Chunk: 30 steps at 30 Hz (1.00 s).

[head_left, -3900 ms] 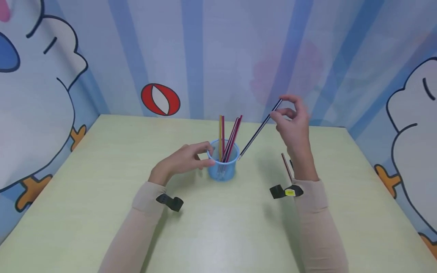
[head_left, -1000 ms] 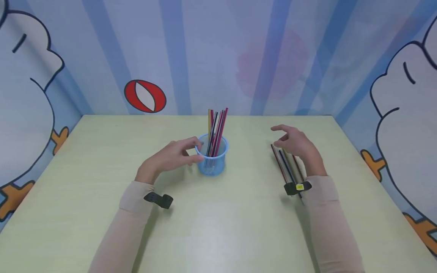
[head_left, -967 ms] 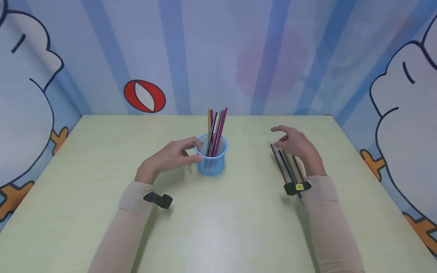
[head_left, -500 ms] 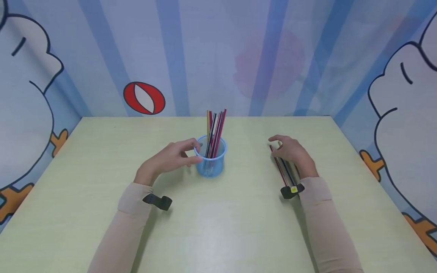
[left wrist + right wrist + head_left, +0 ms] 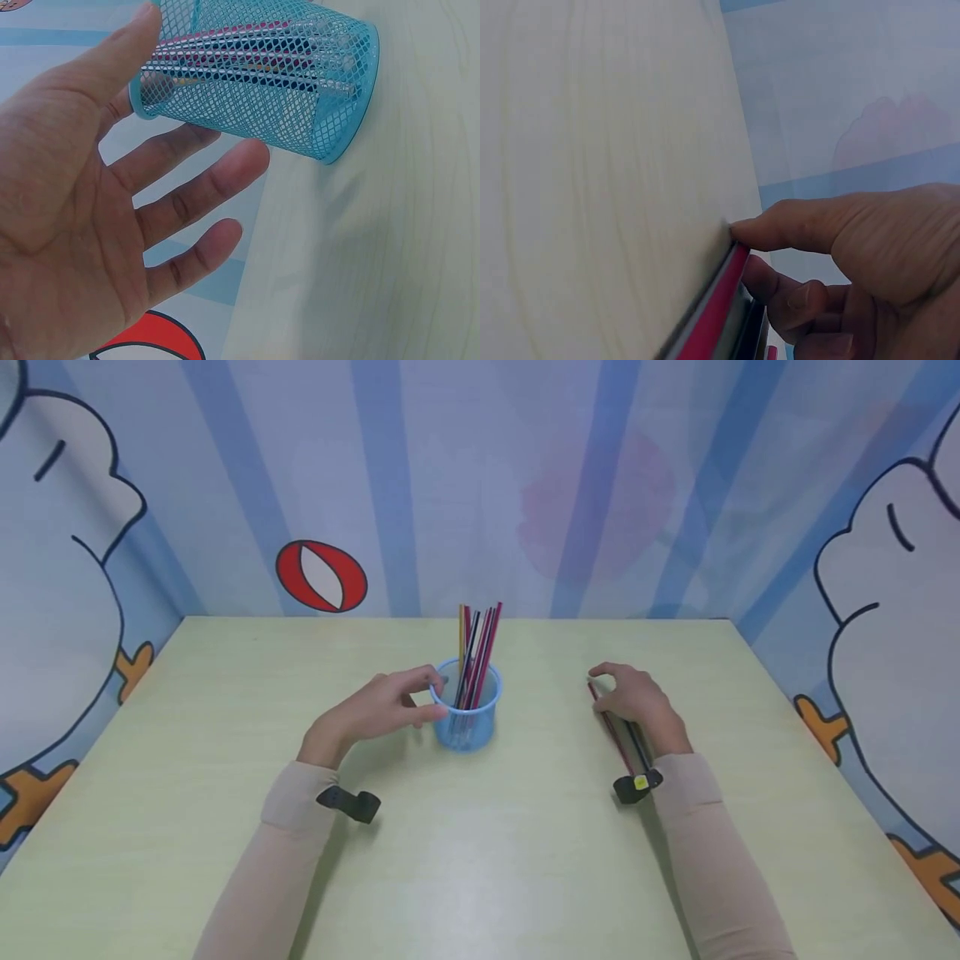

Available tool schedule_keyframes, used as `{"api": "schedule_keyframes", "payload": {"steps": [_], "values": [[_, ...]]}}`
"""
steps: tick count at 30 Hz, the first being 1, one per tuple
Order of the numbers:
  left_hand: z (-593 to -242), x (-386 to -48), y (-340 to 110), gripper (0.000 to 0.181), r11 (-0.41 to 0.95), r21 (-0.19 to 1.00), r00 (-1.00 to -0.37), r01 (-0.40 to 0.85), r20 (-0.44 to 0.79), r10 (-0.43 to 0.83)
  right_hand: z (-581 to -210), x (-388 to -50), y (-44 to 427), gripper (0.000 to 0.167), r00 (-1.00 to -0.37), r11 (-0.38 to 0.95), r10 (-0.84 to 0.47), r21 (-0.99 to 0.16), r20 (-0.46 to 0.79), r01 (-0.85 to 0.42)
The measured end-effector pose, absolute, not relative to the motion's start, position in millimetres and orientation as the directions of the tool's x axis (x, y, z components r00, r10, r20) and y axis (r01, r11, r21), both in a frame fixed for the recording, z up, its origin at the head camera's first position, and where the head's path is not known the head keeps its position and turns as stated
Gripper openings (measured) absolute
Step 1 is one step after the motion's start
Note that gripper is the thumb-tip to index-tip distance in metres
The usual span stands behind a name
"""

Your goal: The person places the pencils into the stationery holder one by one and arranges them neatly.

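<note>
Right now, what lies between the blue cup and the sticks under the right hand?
Only bare tabletop lies between the blue cup and those sticks; the head view shows this.

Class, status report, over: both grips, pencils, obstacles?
Left grip pinching rim of blue cup. Right grip at end of red pencil, pinch unclear. Dark pencil close alongside.

Pencils point(image 5: 487, 653) in a blue cup point(image 5: 467, 732)

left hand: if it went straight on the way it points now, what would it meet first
The blue mesh cup, whose rim the left hand holds; beyond that, probably the pencils leaning inside, though depth there is hard to judge.
</note>
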State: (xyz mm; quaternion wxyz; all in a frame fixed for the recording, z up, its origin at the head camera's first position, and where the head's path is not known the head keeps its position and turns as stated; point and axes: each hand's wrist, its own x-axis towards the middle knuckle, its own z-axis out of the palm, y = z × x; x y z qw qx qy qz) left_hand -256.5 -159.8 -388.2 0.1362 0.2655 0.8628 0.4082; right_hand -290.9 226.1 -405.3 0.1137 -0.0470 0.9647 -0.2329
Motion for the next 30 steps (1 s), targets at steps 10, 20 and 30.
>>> {"api": "schedule_keyframes", "payload": {"steps": [10, 20, 30], "values": [[-387.8, -258.0, -158.4, 0.028, 0.537, 0.774, -0.826, 0.336, -0.033, 0.563, -403.4, -291.9, 229.3, 0.055, -0.961, 0.834, -0.171, -0.551, -0.219, -0.022], [-389.7, -257.5, -157.5, 0.028, 0.53, 0.776, -0.824, 0.341, -0.025, 0.566, -391.2, -286.3, 227.4, 0.053, -0.959, 0.735, -0.194, -0.678, -0.207, -0.003], [-389.6, -257.0, -159.1, 0.028, 0.534, 0.776, -0.829, 0.335, -0.027, 0.559, -368.0, -281.1, 216.1, 0.05, -0.99, 0.614, -0.138, -0.787, -0.039, -0.055]]}}
